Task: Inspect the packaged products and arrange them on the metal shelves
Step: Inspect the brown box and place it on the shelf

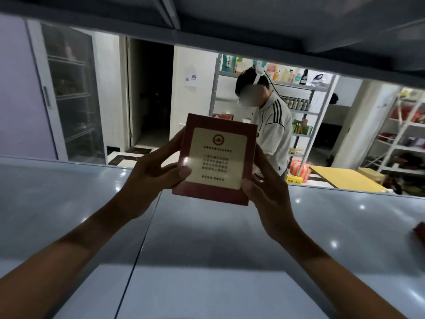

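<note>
Hands, left (153, 172) and right (268, 196), grip red box (215, 157); cream label (217, 157) text illegible.

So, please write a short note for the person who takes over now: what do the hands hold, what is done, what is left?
Left hand and right hand both grip the dark red box, raised over the metal shelf, cream label facing the camera.
Done: box picked up, being inspected.
Left: set it on the shelf. Another red item lies at the shelf's right edge.
</note>
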